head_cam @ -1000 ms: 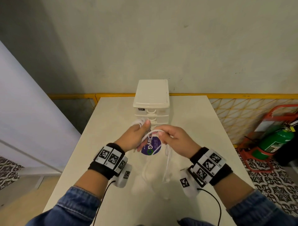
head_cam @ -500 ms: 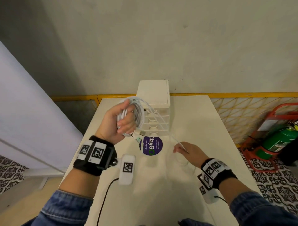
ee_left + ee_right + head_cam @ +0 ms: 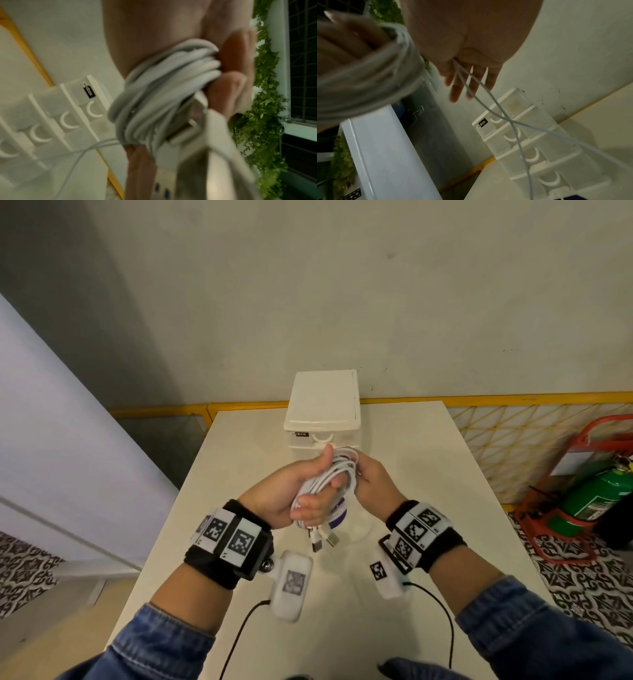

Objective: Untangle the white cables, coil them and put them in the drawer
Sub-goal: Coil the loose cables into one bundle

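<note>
Left fingers curled tight round a coil of white cables, thumb up along its top, 2 plugs hanging below the left hand. Right fingers mostly straight and slightly spread, a thin loose strand running between them, right hand touching the coil's far side. All held above the white table, just in front of the shut white drawer unit.
</note>
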A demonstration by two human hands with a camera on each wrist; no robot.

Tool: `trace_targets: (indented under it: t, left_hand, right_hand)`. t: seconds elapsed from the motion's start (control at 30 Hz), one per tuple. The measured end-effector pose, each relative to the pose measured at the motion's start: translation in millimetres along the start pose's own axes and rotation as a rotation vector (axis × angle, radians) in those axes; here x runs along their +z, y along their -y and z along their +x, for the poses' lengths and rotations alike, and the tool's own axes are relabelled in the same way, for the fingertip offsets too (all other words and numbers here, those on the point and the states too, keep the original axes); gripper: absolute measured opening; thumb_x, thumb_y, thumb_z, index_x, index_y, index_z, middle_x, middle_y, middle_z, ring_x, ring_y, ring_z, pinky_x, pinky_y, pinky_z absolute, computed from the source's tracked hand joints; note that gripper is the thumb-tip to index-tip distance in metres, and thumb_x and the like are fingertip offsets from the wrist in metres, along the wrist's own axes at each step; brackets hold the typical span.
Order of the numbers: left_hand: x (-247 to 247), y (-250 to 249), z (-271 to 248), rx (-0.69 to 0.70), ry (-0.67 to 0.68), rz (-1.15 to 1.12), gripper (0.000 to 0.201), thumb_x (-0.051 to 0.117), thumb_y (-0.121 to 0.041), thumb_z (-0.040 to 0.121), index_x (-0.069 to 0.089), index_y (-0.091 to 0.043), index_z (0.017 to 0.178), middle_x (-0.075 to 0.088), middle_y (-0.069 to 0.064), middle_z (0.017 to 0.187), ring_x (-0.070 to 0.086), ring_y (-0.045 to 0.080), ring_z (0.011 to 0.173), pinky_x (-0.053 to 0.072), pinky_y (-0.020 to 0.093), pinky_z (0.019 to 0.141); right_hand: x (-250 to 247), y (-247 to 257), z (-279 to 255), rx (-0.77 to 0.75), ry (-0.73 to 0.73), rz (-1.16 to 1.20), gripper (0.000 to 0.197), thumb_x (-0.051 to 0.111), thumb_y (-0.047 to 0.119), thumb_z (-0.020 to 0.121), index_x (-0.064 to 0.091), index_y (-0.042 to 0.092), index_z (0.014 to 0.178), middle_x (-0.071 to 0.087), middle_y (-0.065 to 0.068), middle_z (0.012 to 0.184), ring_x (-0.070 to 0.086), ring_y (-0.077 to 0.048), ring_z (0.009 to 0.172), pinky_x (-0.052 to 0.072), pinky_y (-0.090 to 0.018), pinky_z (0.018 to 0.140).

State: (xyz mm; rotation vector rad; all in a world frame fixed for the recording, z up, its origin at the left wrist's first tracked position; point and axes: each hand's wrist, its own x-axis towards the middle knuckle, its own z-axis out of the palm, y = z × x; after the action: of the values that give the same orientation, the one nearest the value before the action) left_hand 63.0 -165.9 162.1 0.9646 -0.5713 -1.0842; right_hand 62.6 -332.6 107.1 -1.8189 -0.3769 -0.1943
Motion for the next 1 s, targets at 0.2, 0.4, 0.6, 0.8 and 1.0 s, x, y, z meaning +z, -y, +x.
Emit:
trace_targets:
  t: [0.2, 0.4, 0.6, 0.8, 1.0]
  left_hand:
    - [-5.7, -4.9, 2.9, 0.330, 0.065, -0.386, 0.050, 0.045, -0.053, 0.092, 0.052, -0.004, 0.088, 0.056, 0.000, 0.052, 0.041, 0.011, 0.036, 0.033, 0.023, 0.044]
    - [-6.5, -31.1, 8.5, 0.848, -0.484, -0.355, 0.054, 0.022, -0.062, 0.092, 0.045, -0.015, 0.077, 0.040, -0.007, 0.049, 0.037, 0.007, 0.043, 0.037, 0.020, 0.051]
    - [-14.6, -18.0, 6.3, 0.838, -1.015, 0.040, 0.036, 0.029, -0.041, 0.102, 0.044, -0.016, 0.081, 0.040, -0.002, 0.053, 0.039, 0.013, 0.046, 0.037, 0.024, 0.049]
    - [-41.3, 3.6, -6.8, 0.498, -1.101, 0.947, 0.035, 0.045, -0.021, 0.099, 0.049, -0.014, 0.066, 0.047, 0.010, 0.054, 0.047, 0.019, 0.049, 0.044, 0.027, 0.058]
    - [-37.8, 28.0, -10.0, -0.020, -0.632, 0.890, 0.114, 0.013, -0.092, 0.069, 0.054, 0.014, 0.076, 0.051, 0.021, 0.049, 0.050, 0.020, 0.039, 0.046, 0.025, 0.051]
  right_hand:
    - [23.1, -13.6, -7.9, 0.154, 0.123, -0.133, 0.026, 0.047, 0.010, 0.095, 0.053, 0.004, 0.120, 0.063, -0.006, 0.102, 0.054, -0.010, 0.086, 0.044, -0.025, 0.079]
    - [38.9, -34.6, -40.2, 0.177, 0.317, -0.279, 0.009, 0.038, 0.022, 0.100, 0.045, 0.024, 0.094, 0.047, 0.017, 0.071, 0.049, 0.001, 0.064, 0.040, -0.023, 0.068]
    - [39.1, -26.1, -53.0, 0.211, 0.377, -0.332, 0.021, 0.043, 0.025, 0.098, 0.060, 0.016, 0.107, 0.049, 0.015, 0.066, 0.049, 0.004, 0.055, 0.038, -0.013, 0.058]
    - [23.5, -10.3, -52.7, -0.022, 0.335, -0.454, 0.035, 0.040, 0.042, 0.095, 0.060, 0.013, 0.096, 0.061, -0.001, 0.074, 0.052, -0.016, 0.064, 0.043, -0.035, 0.064]
    - [-4.0, 31.3, -19.5, -0.228, 0.149, -0.498, 0.022, 0.047, 0.037, 0.093, 0.065, 0.024, 0.092, 0.066, 0.010, 0.084, 0.059, -0.007, 0.075, 0.046, -0.024, 0.067]
